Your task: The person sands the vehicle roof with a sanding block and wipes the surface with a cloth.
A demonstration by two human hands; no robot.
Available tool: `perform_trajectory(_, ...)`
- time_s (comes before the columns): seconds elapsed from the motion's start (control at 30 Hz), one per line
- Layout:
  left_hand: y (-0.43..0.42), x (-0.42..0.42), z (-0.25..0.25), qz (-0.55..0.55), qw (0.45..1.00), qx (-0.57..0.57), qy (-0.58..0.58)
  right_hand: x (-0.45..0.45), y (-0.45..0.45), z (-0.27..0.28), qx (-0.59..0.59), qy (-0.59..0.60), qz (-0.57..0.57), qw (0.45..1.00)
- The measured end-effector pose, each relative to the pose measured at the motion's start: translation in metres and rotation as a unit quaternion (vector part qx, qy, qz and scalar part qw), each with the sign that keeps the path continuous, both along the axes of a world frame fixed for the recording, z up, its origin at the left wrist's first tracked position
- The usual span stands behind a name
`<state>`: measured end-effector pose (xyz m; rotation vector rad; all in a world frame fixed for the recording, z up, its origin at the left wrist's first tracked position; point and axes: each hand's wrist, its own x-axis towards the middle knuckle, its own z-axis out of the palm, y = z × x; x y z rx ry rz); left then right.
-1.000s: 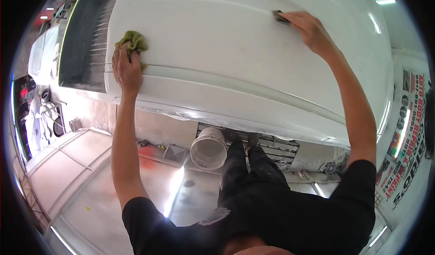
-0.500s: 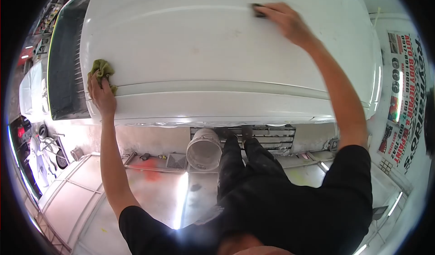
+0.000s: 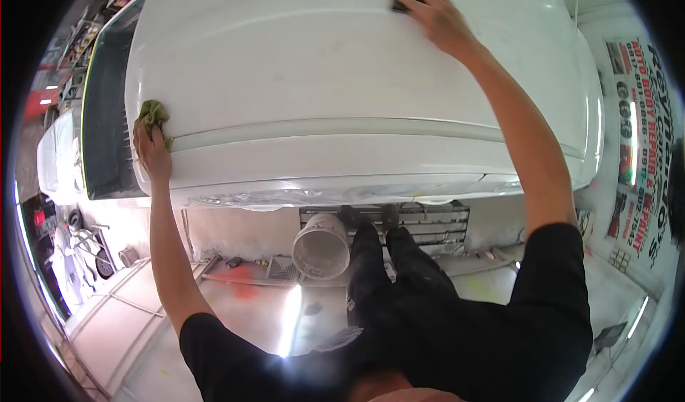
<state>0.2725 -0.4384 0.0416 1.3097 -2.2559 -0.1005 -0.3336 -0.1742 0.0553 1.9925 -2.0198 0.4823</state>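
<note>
A white vehicle roof (image 3: 307, 66) fills the upper part of the view. Near its left edge, my left hand (image 3: 153, 153) is closed on a crumpled green cloth (image 3: 153, 113) and rests against the panel. Farther out, toward the top, my right hand (image 3: 444, 25) grips a small black block (image 3: 402, 1) pressed to the roof surface. Its underside is hidden against the paint. A long trim channel (image 3: 321, 128) runs along the near side of the roof.
A white bucket (image 3: 320, 248) stands beside my feet on a slatted metal platform (image 3: 435, 220). The dark windshield opening (image 3: 110, 109) lies at left. A lettered banner (image 3: 635, 145) hangs at right. A motorcycle (image 3: 85, 248) is at far left.
My right hand has slid the black block slightly left and farther away across the roof. My left hand, still with the cloth, appears a little farther left; the whole view has shifted slightly.
</note>
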Motion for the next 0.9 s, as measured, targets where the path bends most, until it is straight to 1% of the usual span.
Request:
perform_trajectory(0.07, 0.005, 0.0, 0.003, 0.025, 0.999, -0.012, -0.023, -0.011, 0.035, 0.007, 0.053, -0.075, -0.052, 0.994)
perform_trajectory(0.13, 0.003, -0.007, 0.001, 0.059, 0.996, -0.037, -0.058, -0.003, 0.043, -0.004, 0.005, -0.022, -0.059, 0.998)
perform_trajectory(0.17, 0.002, -0.011, -0.005, 0.123, 0.986, -0.034, -0.109, 0.0, 0.039, 0.0, -0.022, 0.007, -0.06, 0.998)
perform_trajectory(0.2, -0.001, -0.016, -0.009, 0.135, 0.981, -0.039, -0.137, 0.012, 0.039, 0.015, -0.063, -0.007, -0.059, 0.996)
perform_trajectory(0.27, -0.021, -0.007, -0.06, 0.038, 0.958, -0.178, -0.222, 0.066, 0.073, 0.036, -0.128, -0.047, -0.054, 0.989)
perform_trajectory(0.3, -0.01, -0.03, -0.063, 0.045, 0.96, -0.163, -0.225, 0.086, 0.096, 0.037, -0.132, -0.075, -0.04, 0.988)
perform_trajectory(0.33, 0.02, -0.063, -0.045, 0.02, 0.989, -0.067, -0.127, 0.105, 0.12, 0.033, -0.137, -0.101, -0.023, 0.985)
perform_trajectory(0.37, 0.04, -0.093, -0.041, 0.029, 0.992, -0.057, -0.109, 0.122, 0.146, 0.025, -0.112, -0.114, -0.033, 0.987)
perform_trajectory(0.4, 0.065, -0.124, -0.022, 0.037, 0.995, 0.023, -0.087, 0.134, 0.17, 0.015, -0.088, -0.123, -0.043, 0.988)
perform_trajectory(0.47, 0.1, -0.167, 0.002, -0.004, 0.992, 0.099, -0.074, 0.147, 0.207, -0.003, -0.073, -0.155, -0.053, 0.984)
perform_trajectory(0.5, 0.126, -0.187, 0.028, -0.012, 0.988, 0.131, -0.082, 0.153, 0.222, 0.002, -0.075, -0.157, -0.049, 0.984)
perform_trajectory(0.53, 0.142, -0.201, 0.039, -0.015, 0.989, 0.123, -0.076, 0.16, 0.236, 0.008, -0.076, -0.16, -0.045, 0.983)
perform_trajectory(0.57, 0.162, -0.216, 0.055, -0.007, 0.994, 0.091, -0.061, 0.166, 0.25, 0.012, -0.074, -0.166, -0.043, 0.982)
perform_trajectory(0.6, 0.184, -0.224, 0.068, 0.001, 0.997, 0.062, -0.049, 0.173, 0.268, 0.015, -0.05, -0.201, -0.026, 0.978)
perform_trajectory(0.67, 0.226, -0.223, 0.082, -0.073, 0.994, 0.018, 0.077, 0.188, 0.309, 0.021, 0.005, -0.275, 0.007, 0.961)
perform_trajectory(0.7, 0.251, -0.223, 0.093, -0.109, 0.984, -0.003, 0.14, 0.192, 0.335, 0.015, 0.097, -0.327, 0.007, 0.94)
perform_trajectory(0.73, 0.286, -0.216, 0.099, -0.139, 0.974, 0.064, 0.166, 0.192, 0.365, 0.001, 0.188, -0.377, 0.007, 0.907)
perform_trajectory(0.77, 0.329, -0.201, 0.109, -0.166, 0.958, 0.133, 0.191, 0.194, 0.401, -0.019, 0.277, -0.424, 0.007, 0.862)
perform_trajectory(0.8, 0.359, -0.177, 0.08, -0.193, 0.953, 0.154, 0.175, 0.197, 0.444, -0.043, 0.307, -0.466, -0.03, 0.829)
perform_trajectory(0.83, 0.395, -0.152, 0.063, -0.215, 0.941, 0.227, 0.133, 0.197, 0.494, -0.077, 0.332, -0.504, -0.068, 0.794)
perform_trajectory(0.87, 0.433, -0.123, 0.033, -0.22, 0.931, 0.28, 0.08, 0.199, 0.557, -0.131, 0.304, -0.498, -0.095, 0.807)
perform_trajectory(0.9, 0.47, -0.084, -0.012, -0.169, 0.901, 0.397, 0.041, 0.203, 0.623, -0.19, 0.314, -0.49, -0.151, 0.799)
